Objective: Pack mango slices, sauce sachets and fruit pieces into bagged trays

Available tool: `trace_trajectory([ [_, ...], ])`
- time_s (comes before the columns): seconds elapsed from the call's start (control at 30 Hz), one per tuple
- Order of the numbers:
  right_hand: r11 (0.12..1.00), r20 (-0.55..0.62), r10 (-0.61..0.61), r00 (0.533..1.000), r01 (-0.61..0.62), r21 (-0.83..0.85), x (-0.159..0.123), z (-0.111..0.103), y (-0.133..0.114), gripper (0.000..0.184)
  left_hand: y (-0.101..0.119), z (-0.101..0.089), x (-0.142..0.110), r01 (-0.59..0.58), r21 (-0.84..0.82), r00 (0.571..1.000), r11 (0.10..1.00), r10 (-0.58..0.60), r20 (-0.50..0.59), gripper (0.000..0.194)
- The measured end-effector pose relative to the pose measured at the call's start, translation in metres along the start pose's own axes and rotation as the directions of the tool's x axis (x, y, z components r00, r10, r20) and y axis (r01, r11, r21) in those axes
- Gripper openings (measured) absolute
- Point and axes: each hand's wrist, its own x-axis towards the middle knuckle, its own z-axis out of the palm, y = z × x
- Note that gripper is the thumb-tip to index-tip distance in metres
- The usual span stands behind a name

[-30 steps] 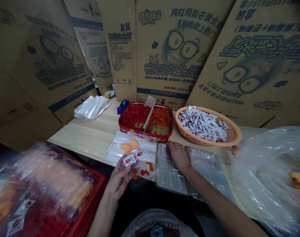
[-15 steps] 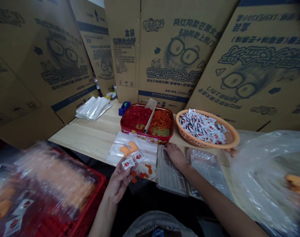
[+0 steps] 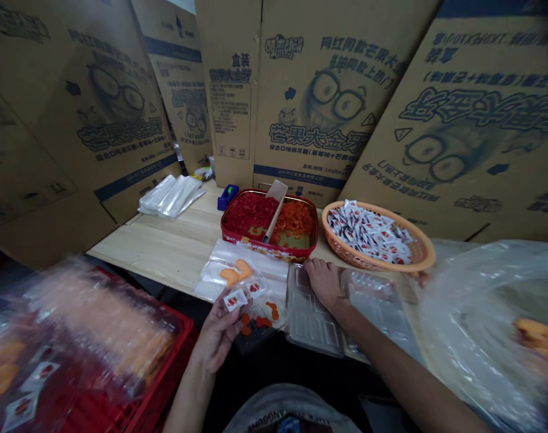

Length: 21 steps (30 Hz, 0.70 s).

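Your left hand (image 3: 217, 335) is closed around a white sachet (image 3: 235, 299), above a clear bag (image 3: 210, 264) with orange pieces (image 3: 231, 276) in it. Your right hand (image 3: 325, 282) lies open on a plastic tray (image 3: 310, 313), just right of the bag. Farther away sit a red tin (image 3: 269, 242) of diced red and orange fruit and an orange basket (image 3: 377, 261) of sachets.

We wear a pale grey top (image 3: 286, 409) that shows at the bottom of our view, with a curved line of dark capital lettering (image 3: 288, 404) across the chest and a small blue emblem (image 3: 289, 425) just below it. Our left hand (image 3: 217, 337), right hand (image 3: 326, 282) and both forearms (image 3: 391, 367) are bare.
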Motion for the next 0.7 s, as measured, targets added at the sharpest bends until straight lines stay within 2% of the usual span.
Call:
trace_trajectory([
  [0.1, 0.999, -0.051, 0.033, 0.998, -0.031, 0.043, 0.000, -0.001, -0.001, 0.028, -0.001, -0.003, 0.001, 0.005, 0.000, 1.000, 1.000, -0.005, 0.015, 0.065],
  [0.17, 0.989, -0.105, 0.071, 0.992, -0.057, 0.137, 0.001, -0.002, 0.002, 0.027, -0.001, -0.005, 0.002, 0.015, -0.021, 0.999, 1.000, -0.014, 0.044, 0.062],
  [0.3, 0.935, -0.170, 0.127, 0.977, -0.061, 0.348, 0.003, -0.014, 0.019, 0.037, 0.002, -0.011, 0.004, 0.048, -0.072, 0.995, 0.996, -0.041, 0.092, 0.057],
  [0.33, 0.899, -0.186, 0.127, 0.974, -0.034, 0.437, 0.003, -0.021, 0.023, 0.039, 0.002, -0.011, 0.005, 0.054, -0.077, 0.994, 0.996, -0.046, 0.099, 0.057],
  [0.4, 0.766, -0.213, 0.116, 0.970, 0.049, 0.641, 0.004, -0.038, 0.027, 0.039, 0.003, -0.011, 0.006, 0.061, -0.083, 0.992, 0.995, -0.051, 0.115, 0.057],
  [0.47, 0.636, -0.216, 0.057, 0.975, 0.131, 0.760, 0.008, -0.058, 0.019, 0.039, 0.001, -0.010, 0.006, 0.070, -0.089, 0.989, 0.994, -0.058, 0.133, 0.055],
  [0.5, 0.605, -0.210, 0.009, 0.978, 0.162, 0.779, 0.011, -0.069, 0.010, 0.039, 0.000, -0.008, 0.006, 0.077, -0.091, 0.987, 0.993, -0.064, 0.145, 0.054],
  [0.57, 0.628, -0.191, -0.105, 0.976, 0.214, 0.748, 0.018, -0.086, -0.019, 0.039, -0.005, -0.005, 0.006, 0.092, -0.101, 0.983, 0.991, -0.074, 0.169, 0.052],
  [0.7, 0.828, -0.182, -0.240, 0.954, 0.299, 0.474, 0.037, -0.100, -0.083, 0.033, -0.014, 0.003, 0.004, 0.097, -0.139, 0.974, 0.986, -0.066, 0.216, 0.050],
])
